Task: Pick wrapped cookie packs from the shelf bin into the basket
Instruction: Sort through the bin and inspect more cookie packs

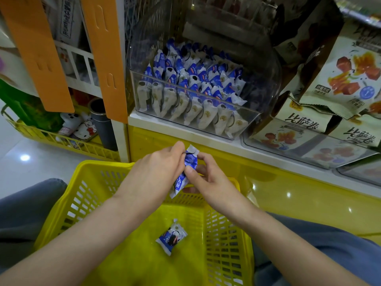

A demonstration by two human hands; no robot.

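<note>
Pinching one blue-and-white cookie pack (189, 162) between them, both hands met above the far rim of the yellow basket (86, 182). The left hand (158, 164) gripped the pack's upper end with thumb and forefinger drawn together. The right hand (208, 178) pressed its thumb on the pack's middle, with the other fingers curled behind it. Both sets of fingers were narrow, holding that single pack. It hung tilted, its white crimped top poking up just past the left fingertips and its lower end pointing down toward the basket's far wall, below the right thumb.

Well beneath the fingers, a second pack (171, 237) lay on the basket floor, apart from every wall. Beyond the fingertips and higher up, the clear shelf bin (250, 120) stood on a white ledge (185, 131), filled with rows of the same packs (195, 85) standing on edge. Directly behind the held pack ran the glossy yellow shelf front (288, 193).

Right of the right hand's fingers, past the bin, large snack bags (340, 79) printed with red and orange pieces leaned and lay stacked. Left of the left hand's fingers hung two orange panels (105, 58), with a low yellow crate (61, 139) under them. Grey-blue trouser legs (26, 203) flanked the basket, nearer than the wrists.
</note>
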